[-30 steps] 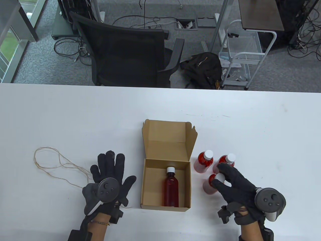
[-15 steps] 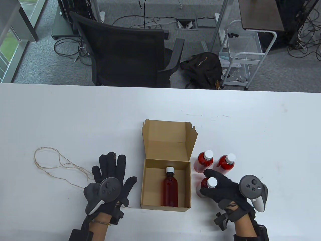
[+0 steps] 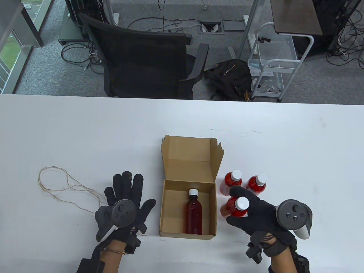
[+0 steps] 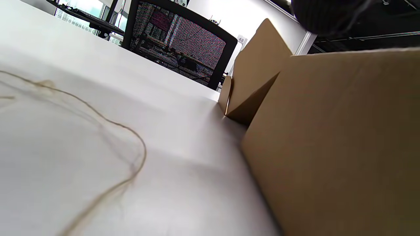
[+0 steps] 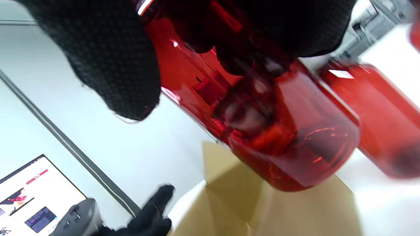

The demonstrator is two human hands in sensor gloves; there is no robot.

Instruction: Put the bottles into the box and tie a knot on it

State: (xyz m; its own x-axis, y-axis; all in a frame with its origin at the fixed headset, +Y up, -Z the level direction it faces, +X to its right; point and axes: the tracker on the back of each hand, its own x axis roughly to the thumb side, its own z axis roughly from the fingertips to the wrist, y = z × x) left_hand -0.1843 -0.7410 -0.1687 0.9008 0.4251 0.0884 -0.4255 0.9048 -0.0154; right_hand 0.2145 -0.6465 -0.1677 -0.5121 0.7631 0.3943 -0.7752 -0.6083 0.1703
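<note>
Tabletop (image 3: 85,128) risk first: it's wide and smooth, so anything I drop rolls. Box (image 3: 188,212) sits near my edge, lid flap standing open at the far side, nothing pinning it. One bottle (image 3: 194,213) lies flat inside, cap pointing away from me, roughly centred, maybe slightly right. That's probably the main snag: three more have to fit beside it, and if I drop the next one on top it could wedge crooked and stop the lid closing.

My right hand (image 3: 256,216) has its fingers (image 3: 240,193) curled round the nearest bottle (image 3: 234,207), cap up, just right of the box wall. Whether its base has left the tabletop, I can't tell. The right wrist view shows the glove covers only the upper part, with the lower body hanging free. Smooth plastic against fabric, so a tilt on the way over could let it slip.

Two standing bottles (image 3: 244,182) are right behind my knuckles. A careless swing back would likely topple them.

My left hand (image 3: 125,199) lies flat on the tabletop, fingers spread, gripping nothing, just left of the box and not touching it. If I clip the right wall going in, the box may skid.

String (image 3: 62,184) loops loose left of that hand, with one strand passing under it. Dragging the palm would tangle it before the knot.
</note>
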